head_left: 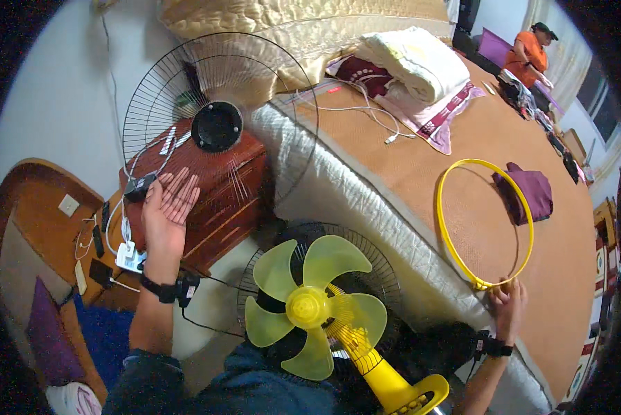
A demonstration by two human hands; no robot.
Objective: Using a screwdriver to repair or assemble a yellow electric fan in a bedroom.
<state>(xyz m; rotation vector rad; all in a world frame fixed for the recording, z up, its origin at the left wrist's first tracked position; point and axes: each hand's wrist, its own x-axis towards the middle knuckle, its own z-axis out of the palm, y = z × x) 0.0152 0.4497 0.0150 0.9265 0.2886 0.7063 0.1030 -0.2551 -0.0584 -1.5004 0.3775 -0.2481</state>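
My left hand (170,207) holds up a round black wire fan guard (216,126) with a dark hub disc, its outstretched fingers behind the wires near the lower left rim. My right hand (507,308) pinches a thin yellow ring (442,218) at its lower end, next to a small clasp. The ring is raised over the bed edge. Between my arms stands a fan with translucent yellow-green blades (308,307) and a yellow neck (386,380). Its rear wire guard (386,270) sits behind the blades. Dark straps with small boxes are on both my wrists.
To the right lies a bed (393,173) with a brown mat, a folded white quilt (421,62), a white cable and a purple cloth (532,197). A reddish wooden cabinet (220,214) and a white power strip (130,257) are at left. A person in orange (528,59) is far right.
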